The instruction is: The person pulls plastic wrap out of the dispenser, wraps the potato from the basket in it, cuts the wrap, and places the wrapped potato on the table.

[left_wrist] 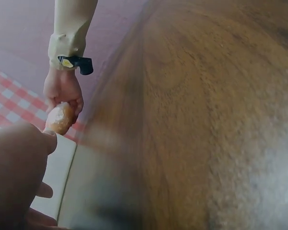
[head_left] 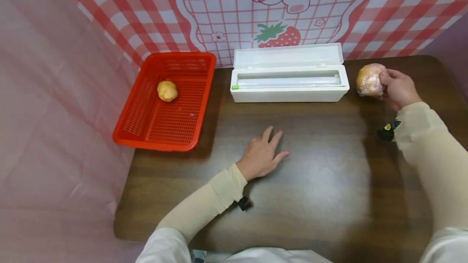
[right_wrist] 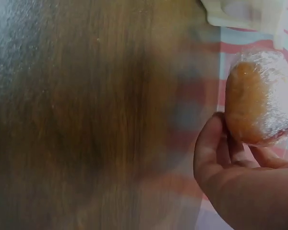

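Note:
My right hand grips a potato wrapped in clear plastic film, just right of the white box. Up close in the right wrist view, crinkled film shines on the wrapped potato, with my fingers curled beneath and around it. My left hand is over the middle of the table, fingers spread and holding nothing. Beyond the left fingers stands the white cling film box, lid raised, a film roll lying inside. A bare potato lies in the red basket at the left.
The brown wooden table has rounded corners. Against its back edge hangs a red-and-white checked cloth with strawberry prints. A pale pink sheet covers the left side. The box's raised lid leans near the cloth.

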### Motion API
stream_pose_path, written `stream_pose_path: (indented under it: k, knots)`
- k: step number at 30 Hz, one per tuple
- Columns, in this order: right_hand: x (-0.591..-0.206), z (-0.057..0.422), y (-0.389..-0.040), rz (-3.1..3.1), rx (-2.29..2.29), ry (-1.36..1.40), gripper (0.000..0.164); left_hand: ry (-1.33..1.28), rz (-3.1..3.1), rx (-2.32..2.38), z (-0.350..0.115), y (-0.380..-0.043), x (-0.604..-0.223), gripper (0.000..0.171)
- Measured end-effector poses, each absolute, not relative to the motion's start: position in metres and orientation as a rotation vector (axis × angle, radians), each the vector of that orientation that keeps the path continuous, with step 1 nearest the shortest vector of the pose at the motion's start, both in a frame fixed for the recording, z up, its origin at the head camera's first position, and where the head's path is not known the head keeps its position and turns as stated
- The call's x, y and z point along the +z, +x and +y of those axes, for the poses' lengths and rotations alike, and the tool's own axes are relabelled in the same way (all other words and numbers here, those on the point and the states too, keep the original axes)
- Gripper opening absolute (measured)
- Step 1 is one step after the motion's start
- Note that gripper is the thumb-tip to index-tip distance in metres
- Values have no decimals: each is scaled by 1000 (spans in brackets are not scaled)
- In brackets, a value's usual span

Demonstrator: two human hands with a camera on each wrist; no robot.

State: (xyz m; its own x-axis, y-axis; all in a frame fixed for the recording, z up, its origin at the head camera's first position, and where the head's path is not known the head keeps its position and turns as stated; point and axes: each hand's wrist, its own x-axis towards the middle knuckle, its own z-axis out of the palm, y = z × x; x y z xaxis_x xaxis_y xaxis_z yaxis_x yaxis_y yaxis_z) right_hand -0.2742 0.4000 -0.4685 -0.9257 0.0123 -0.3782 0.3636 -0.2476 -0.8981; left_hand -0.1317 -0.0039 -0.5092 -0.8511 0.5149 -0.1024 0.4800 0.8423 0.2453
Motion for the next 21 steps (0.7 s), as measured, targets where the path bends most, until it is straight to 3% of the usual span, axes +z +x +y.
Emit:
stream_pose_path:
  k: [3,5,11,21]
  knots:
    - [-474,396,-276,1938,-2181,472,30,785,2862,294,-4,-131,-511,70]
    - [-476,394,-277,2001,-2141,473,26,792,2871,283,-5,-130,-512,69]
    - [-482,394,-280,2243,-1855,430,71,813,2888,227,-3,-127,-516,69]
    - [-488,399,-278,2425,-1636,440,75,843,2910,141,0,-126,-518,69]
